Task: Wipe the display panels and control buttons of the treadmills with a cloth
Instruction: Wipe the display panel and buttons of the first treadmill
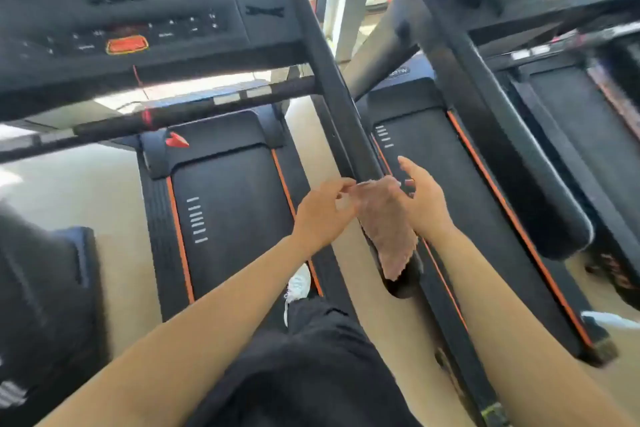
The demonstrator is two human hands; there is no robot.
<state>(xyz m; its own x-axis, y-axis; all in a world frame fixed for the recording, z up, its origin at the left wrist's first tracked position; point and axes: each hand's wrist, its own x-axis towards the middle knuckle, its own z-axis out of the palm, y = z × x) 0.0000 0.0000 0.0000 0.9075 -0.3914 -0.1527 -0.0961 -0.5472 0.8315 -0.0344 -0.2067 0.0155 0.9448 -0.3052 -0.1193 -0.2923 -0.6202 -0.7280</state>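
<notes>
Left treadmill (228, 204): nearest machine, belt under the person's foot; probably the one to wipe now.
Right treadmill (450, 204): just beside, past the shared gap; its upper part too blurred to read.
Console (121, 28): dark panel high on the left treadmill, well apart from both hands; to be reached only after the cloth is ready.
Handrail (332, 80): long black bar running down between the two machines, directly behind the cloth.
Cloth (388, 229): pinkish, held in the air between the two hands, lower end hanging loose in front of the handrail tip.
Step in hand: seemingly spreading or refolding the cloth. Better to fold to a flat pad with a fresh face outward, no loose corner left to drag.
Right hand (424, 201): fingers nearly straight, palm laid against the cloth as a backing; thumb grip not to be made out.
Left hand (322, 215): thumb and forefinger pinching the upper edge of the cloth, other fingers loosely bent.
Red button (127, 45): low on the console; likely to need only light strokes, to avoid triggering.
Red cord (138, 80): thin, hanging under the console; best kept away from the cloth corner.
</notes>
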